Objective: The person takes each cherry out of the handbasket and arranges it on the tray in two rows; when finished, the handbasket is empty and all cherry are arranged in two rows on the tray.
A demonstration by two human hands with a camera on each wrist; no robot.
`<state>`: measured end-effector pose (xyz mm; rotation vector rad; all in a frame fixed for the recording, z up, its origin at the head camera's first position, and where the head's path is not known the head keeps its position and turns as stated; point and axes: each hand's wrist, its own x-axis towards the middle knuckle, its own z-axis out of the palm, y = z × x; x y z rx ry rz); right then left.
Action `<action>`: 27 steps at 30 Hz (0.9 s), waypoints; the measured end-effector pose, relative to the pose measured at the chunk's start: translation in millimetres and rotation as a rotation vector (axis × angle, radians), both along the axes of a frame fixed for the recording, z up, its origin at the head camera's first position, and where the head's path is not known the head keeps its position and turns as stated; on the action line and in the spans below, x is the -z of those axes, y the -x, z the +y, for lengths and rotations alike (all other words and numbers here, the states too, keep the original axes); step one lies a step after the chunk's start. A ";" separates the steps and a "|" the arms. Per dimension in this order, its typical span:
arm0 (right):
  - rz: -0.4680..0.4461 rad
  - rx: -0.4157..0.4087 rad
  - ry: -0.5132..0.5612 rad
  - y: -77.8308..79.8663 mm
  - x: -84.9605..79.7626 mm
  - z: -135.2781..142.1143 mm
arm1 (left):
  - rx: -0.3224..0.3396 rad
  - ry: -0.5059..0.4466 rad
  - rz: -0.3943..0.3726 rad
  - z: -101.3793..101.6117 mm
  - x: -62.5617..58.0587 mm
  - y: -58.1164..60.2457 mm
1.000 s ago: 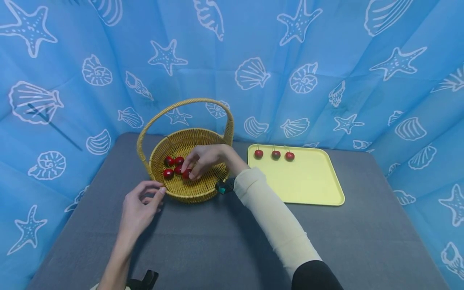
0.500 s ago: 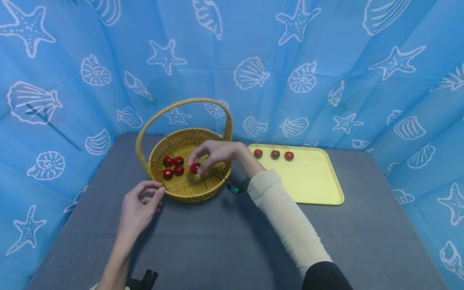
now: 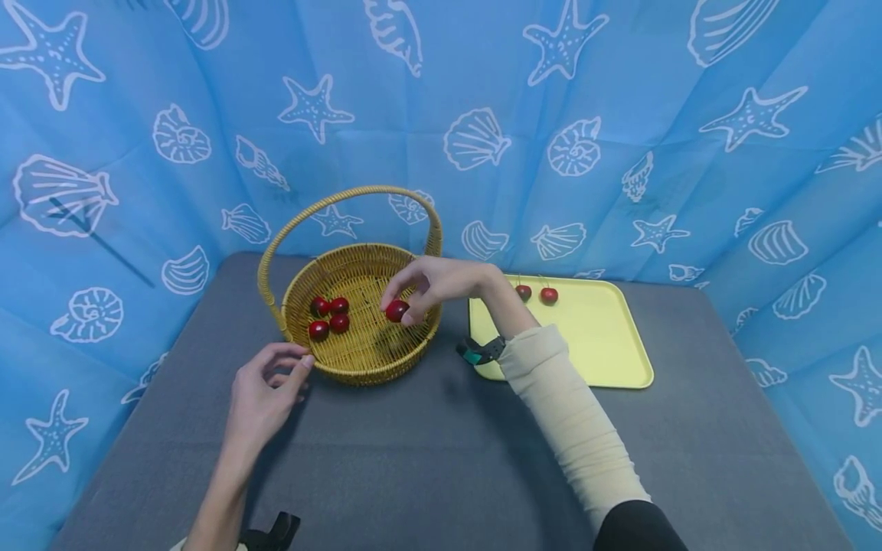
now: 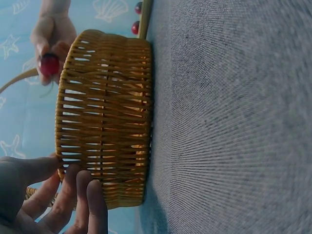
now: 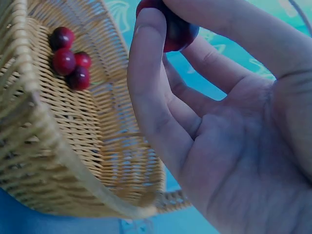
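My right hand (image 3: 441,283) pinches a dark red cherry (image 3: 396,311) between thumb and fingertips, raised over the right side of the wicker basket (image 3: 365,375). In the left wrist view, that cherry (image 4: 48,65) shows above the basket's rim with its thin stem hanging. With thumb and fingers, my left hand (image 3: 265,390) holds the basket's near left rim (image 4: 59,146). Several more cherries (image 5: 64,61) lie clustered on the basket floor, towards its left side in the head view.
A yellow tray (image 3: 599,344) lies right of the basket, partly behind my right forearm. Cherries (image 3: 549,296) sit along its far edge. The basket's tall arched handle (image 3: 351,191) rises over the basket. A blue patterned curtain (image 3: 510,92) stands behind the grey table (image 3: 413,474).
My right hand has lifted the pinched cherry away from the cluster and carried it rightward across the basket. My left hand has stayed at the rim.
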<state>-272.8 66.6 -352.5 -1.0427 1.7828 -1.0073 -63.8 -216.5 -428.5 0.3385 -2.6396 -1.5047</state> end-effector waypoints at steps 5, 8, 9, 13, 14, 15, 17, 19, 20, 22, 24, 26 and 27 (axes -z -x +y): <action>-0.027 0.061 -0.002 -2.4 -7.1 19.1 | 0.002 -0.003 0.009 -0.6 0.3 -0.8; -0.027 0.079 0.010 -2.6 -8.9 32.3 | -0.001 0.002 0.020 0.0 0.7 -0.7; -0.023 0.087 0.011 -2.6 -9.3 36.9 | -0.002 0.003 0.023 0.3 0.8 -0.5; -0.011 0.144 -0.012 -2.0 -11.7 57.6 | -0.004 0.004 0.026 0.4 1.3 -0.2; -0.013 0.161 -0.016 -1.9 -12.1 63.3 | -0.004 0.004 0.029 0.5 1.3 -0.2; -0.016 0.178 -0.018 -1.9 -12.4 69.1 | -0.004 0.006 0.031 0.6 1.4 -0.4; -0.020 0.202 -0.013 -1.3 -12.9 81.6 | -0.004 0.009 0.034 0.7 1.5 -0.6; -0.016 0.228 -0.012 -0.8 -13.6 94.8 | -0.006 0.013 0.036 0.9 2.0 -0.4; -0.013 0.243 -0.012 -0.7 -14.0 101.5 | -0.009 0.013 0.039 1.1 2.2 -0.3; -0.002 0.271 -0.009 -0.4 -14.1 115.2 | -0.011 0.015 0.041 1.3 2.8 -0.3; 0.004 0.301 -0.011 -0.2 -13.6 128.8 | -0.015 0.013 0.042 1.4 3.4 -0.4; 0.019 0.330 -0.007 0.3 -12.0 141.7 | -0.016 0.011 0.044 1.5 3.6 -0.6; 0.019 0.347 -0.006 0.6 -10.7 148.2 | -0.016 0.012 0.042 1.5 3.6 -0.6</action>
